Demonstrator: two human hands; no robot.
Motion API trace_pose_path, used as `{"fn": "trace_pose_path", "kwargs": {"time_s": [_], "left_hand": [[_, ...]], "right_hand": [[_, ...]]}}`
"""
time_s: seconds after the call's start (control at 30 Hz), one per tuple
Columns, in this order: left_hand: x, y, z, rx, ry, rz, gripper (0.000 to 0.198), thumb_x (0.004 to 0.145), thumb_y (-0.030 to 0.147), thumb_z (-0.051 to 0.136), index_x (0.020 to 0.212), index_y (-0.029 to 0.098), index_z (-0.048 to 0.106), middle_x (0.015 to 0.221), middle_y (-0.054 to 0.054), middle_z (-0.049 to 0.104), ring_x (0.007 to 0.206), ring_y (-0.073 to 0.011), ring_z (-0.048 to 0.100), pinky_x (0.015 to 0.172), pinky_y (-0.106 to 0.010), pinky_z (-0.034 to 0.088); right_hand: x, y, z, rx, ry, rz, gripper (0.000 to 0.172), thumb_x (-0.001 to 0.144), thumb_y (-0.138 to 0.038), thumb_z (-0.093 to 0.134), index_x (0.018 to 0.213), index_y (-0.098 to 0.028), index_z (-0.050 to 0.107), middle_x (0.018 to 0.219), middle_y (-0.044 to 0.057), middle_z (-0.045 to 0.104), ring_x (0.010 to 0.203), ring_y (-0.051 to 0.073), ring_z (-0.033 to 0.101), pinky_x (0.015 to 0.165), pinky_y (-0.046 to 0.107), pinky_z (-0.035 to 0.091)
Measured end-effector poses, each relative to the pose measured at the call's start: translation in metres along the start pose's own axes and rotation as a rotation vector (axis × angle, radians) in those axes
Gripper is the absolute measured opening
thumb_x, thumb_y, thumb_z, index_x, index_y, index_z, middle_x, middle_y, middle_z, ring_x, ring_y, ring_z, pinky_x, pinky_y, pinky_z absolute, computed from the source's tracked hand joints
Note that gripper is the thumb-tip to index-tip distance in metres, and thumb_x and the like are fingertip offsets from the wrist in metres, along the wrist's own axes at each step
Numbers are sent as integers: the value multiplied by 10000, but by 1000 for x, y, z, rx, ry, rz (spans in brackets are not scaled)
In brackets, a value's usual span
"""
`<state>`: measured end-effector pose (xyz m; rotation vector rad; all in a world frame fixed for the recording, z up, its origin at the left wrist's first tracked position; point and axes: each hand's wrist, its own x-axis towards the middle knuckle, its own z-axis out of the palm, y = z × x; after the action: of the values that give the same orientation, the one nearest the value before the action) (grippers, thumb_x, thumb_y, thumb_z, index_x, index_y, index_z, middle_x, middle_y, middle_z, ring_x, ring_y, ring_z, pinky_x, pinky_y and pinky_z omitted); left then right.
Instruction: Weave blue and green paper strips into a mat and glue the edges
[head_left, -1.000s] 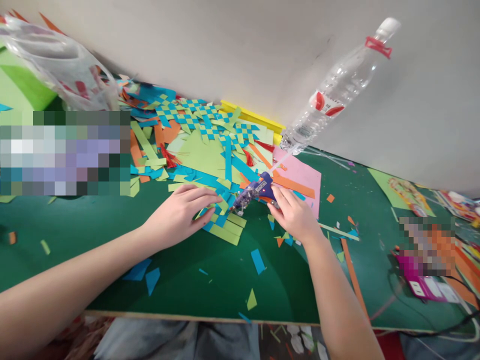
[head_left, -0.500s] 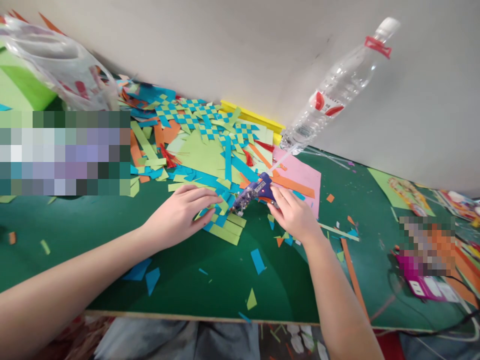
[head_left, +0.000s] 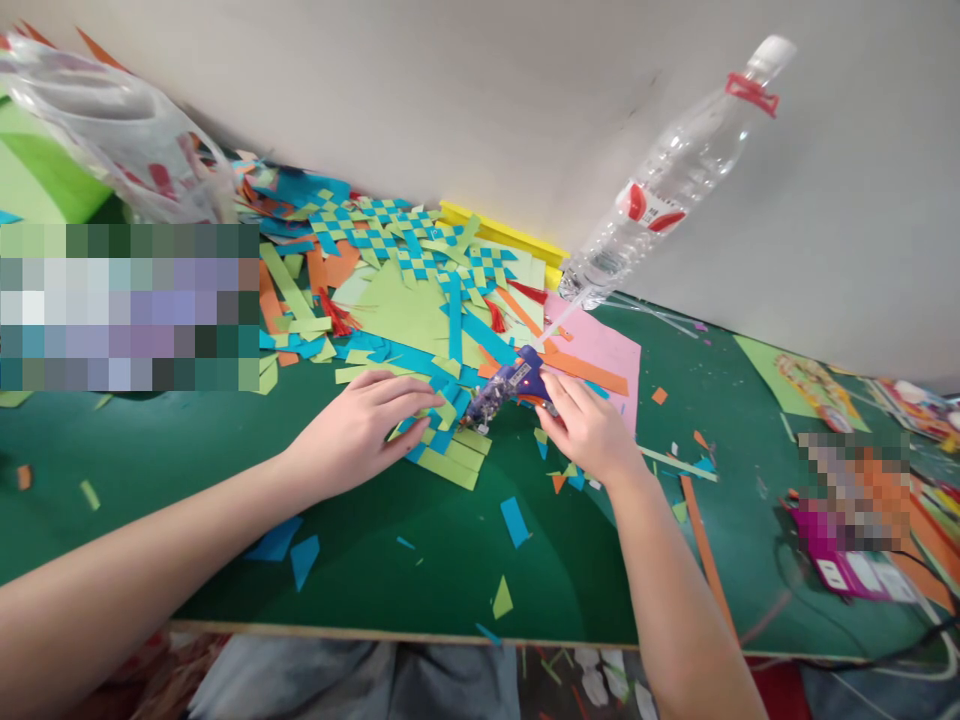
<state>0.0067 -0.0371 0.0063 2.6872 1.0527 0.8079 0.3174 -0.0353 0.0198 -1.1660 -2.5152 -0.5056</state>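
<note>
My right hand (head_left: 581, 420) is closed around the handle of a purple hot glue gun (head_left: 525, 375). A glue stick (head_left: 561, 320) sticks out of its back. The gun's nozzle end, crusted with dried glue and bits, points down-left at a woven piece of blue and green paper strips (head_left: 457, 460). My left hand (head_left: 371, 425) grips the left part of that piece, thumb low and fingers above. The fingers cover some of the weave, and the exact spot under the nozzle is hard to make out.
Behind my hands lie finished-looking checkered weaves (head_left: 397, 235), loose strips and red tassels (head_left: 337, 315). A tilted plastic bottle (head_left: 652, 200) leans against the wall. At the left stands a bagged container (head_left: 142, 140). Paper scraps dot the green table (head_left: 585, 580); a magenta object (head_left: 840, 565) and cables lie right.
</note>
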Motion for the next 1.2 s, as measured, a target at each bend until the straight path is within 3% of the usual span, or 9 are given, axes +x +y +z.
{"fn": "trace_pose_path", "kwargs": {"time_s": [0.47,0.63,1.0,1.2], "left_hand": [[2,3,-2,-20,23,-14,249,957,256,464,1103,208,660,1111,-57,711,1061,-212,656,948,-379,464],[2,3,-1,-27,16,-24,258,955,271,460,1102,216,665,1120,-59,708,1057,-213,656,959,-390,465],[1,4,1,-38,8,24,257,948,258,474,1126,216,655,1110,-58,705,1053,-214,649,915,-363,495],[0,4,1,-46,-21,66,256,946,232,476,1143,204,637,1159,-72,683,1070,-214,637,925,-369,501]], "right_hand": [[-5,10,-4,-65,173,24,407,850,-270,536,1231,-131,574,1036,125,715,936,246,687,798,375,582],[-16,30,-7,-119,221,221,455,818,-328,550,1235,-146,538,1055,130,694,951,269,675,845,402,555],[-42,71,7,-220,309,811,487,760,-369,577,1184,-129,561,1033,166,662,891,309,657,722,413,539],[-53,86,23,-160,268,957,493,770,-462,580,1107,-103,610,997,193,680,838,303,650,726,424,524]]}}
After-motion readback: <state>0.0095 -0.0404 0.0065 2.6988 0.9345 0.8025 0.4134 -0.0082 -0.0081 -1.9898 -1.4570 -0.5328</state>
